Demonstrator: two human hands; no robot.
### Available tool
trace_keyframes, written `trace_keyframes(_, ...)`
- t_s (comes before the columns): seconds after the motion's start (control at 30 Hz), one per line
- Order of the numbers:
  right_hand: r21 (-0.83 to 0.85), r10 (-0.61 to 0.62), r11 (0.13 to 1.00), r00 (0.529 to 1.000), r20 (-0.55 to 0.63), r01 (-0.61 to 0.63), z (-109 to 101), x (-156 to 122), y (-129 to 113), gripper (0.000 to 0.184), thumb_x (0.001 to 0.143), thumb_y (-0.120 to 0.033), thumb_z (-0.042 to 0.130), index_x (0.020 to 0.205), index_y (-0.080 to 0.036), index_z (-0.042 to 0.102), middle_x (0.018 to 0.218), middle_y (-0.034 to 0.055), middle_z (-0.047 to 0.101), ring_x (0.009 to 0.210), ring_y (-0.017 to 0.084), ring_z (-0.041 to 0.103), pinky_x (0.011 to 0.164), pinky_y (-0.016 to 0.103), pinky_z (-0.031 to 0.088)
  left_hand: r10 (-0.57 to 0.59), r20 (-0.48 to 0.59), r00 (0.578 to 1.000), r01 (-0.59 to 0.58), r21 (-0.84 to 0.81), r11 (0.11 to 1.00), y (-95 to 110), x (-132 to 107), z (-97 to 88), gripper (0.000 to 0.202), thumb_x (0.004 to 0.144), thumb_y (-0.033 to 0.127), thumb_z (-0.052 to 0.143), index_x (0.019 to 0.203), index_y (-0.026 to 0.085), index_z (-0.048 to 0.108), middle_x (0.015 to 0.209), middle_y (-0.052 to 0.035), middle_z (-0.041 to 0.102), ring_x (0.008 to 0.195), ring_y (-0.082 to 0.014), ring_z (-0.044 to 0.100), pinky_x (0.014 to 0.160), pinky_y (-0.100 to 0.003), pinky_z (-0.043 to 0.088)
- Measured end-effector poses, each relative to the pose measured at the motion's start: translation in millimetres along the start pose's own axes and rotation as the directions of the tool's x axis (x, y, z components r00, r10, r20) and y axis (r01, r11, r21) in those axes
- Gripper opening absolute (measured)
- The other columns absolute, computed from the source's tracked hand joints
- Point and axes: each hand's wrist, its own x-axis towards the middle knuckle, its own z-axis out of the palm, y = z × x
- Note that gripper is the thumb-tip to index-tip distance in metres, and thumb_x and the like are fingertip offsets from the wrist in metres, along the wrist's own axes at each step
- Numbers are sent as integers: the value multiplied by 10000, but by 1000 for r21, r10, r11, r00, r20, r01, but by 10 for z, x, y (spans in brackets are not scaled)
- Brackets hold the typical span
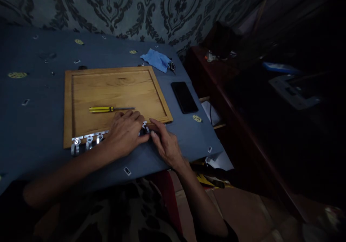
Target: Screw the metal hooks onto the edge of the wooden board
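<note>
A silver metal hook rail (93,137) with several hooks lies along the near edge of a framed wooden board (68,107). My left hand (125,132) rests over the middle of the rail, fingers bent together and thumb stretched to the right; it hides that stretch of metal. At the rail's right end, my right hand (168,144) has its index finger above and its thumb below, around the end of the rail. A screwdriver (101,109) with a yellow and black handle lies on the board just beyond my left hand, its shaft pointing right.
A black phone (184,97) lies to the right of the board. Behind it are a blue cloth (156,59) and a small dark object (172,66), perhaps keys. Blue patterned fabric (40,126) covers the surface. Dark red furniture (243,137) stands on the right.
</note>
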Motion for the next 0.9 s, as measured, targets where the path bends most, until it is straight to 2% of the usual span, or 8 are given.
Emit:
trace_keyframes(0.37,-104,-42,994,999,-2,42,38,1,40,422,1069,-245,397,1485,-248,465,1230,89,772,1012,239,788,880,377,651,19,-12,1000,-18,27,999,-3,-27,27,303,962,406,626,1062,125,676,1084,-150,697,1117,-355,639,924,-490,489)
trace_keyframes(0.5,-123,-44,991,999,-10,43,41,-2,43,419,1071,-253,393,1480,-218,479,1200,105,781,965,246,794,849,377,651,12,60,998,-10,-27,1000,-77,-21,-123,364,923,483,678,1039,138,680,1073,-136,711,1079,-342,651,889,-444,495)
trace_keyframes(0.57,-129,-35,991,999,-4,35,35,-3,38,422,1068,-249,403,1482,-213,479,1183,102,786,949,238,794,850,369,645,-37,97,995,47,-109,993,-198,-30,-254,365,920,513,671,1006,158,680,1055,-109,725,1027,-310,668,846,-396,489)
trace_keyframes(0.63,-119,-30,992,1000,1,30,27,-5,31,435,1059,-237,426,1491,-221,470,1196,96,783,979,229,788,876,361,635,-98,33,995,103,-215,971,-382,-55,-375,381,926,541,633,1057,187,681,1088,-78,734,1013,-279,674,831,-363,471)
trace_keyframes(0.7,-95,-39,995,999,1,39,22,-8,30,457,1049,-231,447,1506,-227,452,1222,94,775,1039,225,776,911,359,623,-160,-40,986,141,-306,941,-602,-90,-451,362,922,554,578,988,216,688,981,-34,743,907,-239,680,759,-325,443)
trace_keyframes(0.73,-85,-48,995,999,1,48,23,-9,33,467,1044,-239,460,1511,-224,444,1231,97,771,1062,227,770,920,361,620,-193,-90,977,152,-344,926,-712,-109,-469,357,902,545,573,950,211,686,950,-30,740,889,-228,678,747,-314,435)
trace_keyframes(0.8,-79,-58,995,998,-2,58,28,-13,47,490,1034,-270,494,1517,-217,436,1237,102,769,1063,233,770,911,364,621,-254,-109,961,190,-408,893,-902,-145,-477,343,852,520,584,907,197,686,914,-32,737,875,-212,671,738,-296,431)
trace_keyframes(0.9,-88,-56,995,998,0,56,46,-17,82,527,1007,-312,559,1512,-221,438,1252,98,765,1005,228,780,877,355,628,-370,-85,925,280,-504,817,-1074,-190,-458,373,803,524,576,906,179,676,852,-22,706,791,-180,627,726,-281,425)
